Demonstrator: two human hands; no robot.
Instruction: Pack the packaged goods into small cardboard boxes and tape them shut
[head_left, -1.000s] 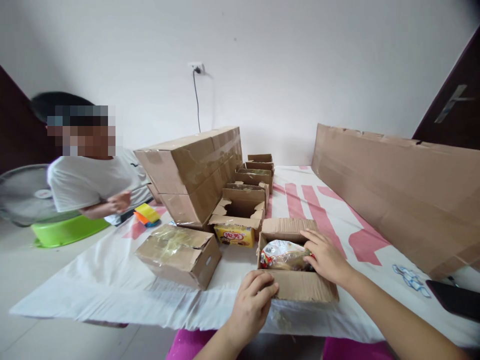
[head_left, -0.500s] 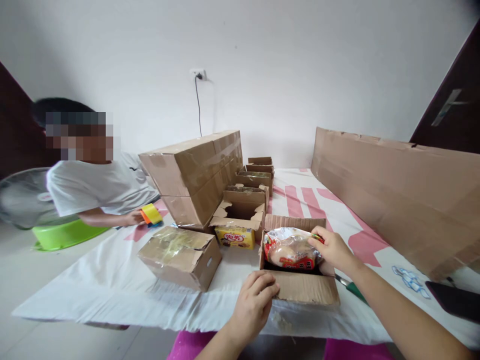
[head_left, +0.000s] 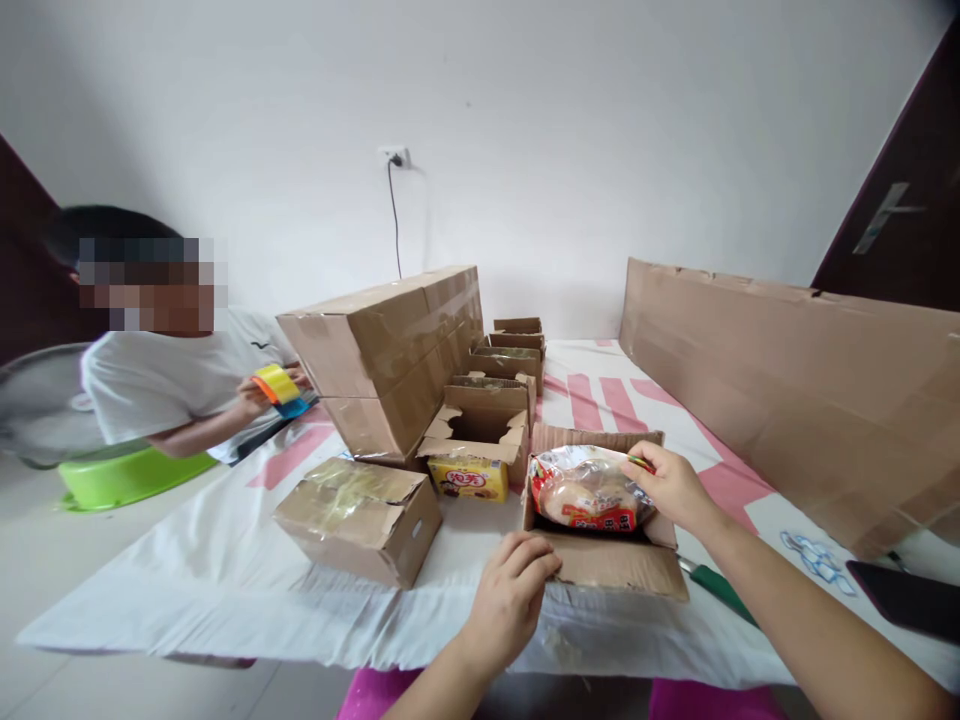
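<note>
Right grip (head_left: 666,480) pinches a corner of the snack bag (head_left: 589,498), located left of it at the open box (head_left: 660,528)'s mouth; left grip (head_left: 511,582) holds the near flap (head_left: 619,566), presumably for steadiness.

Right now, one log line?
left hand: touching open brown cardboard box | right hand: gripping clear red-printed plastic packet | packet: at box opening
</note>
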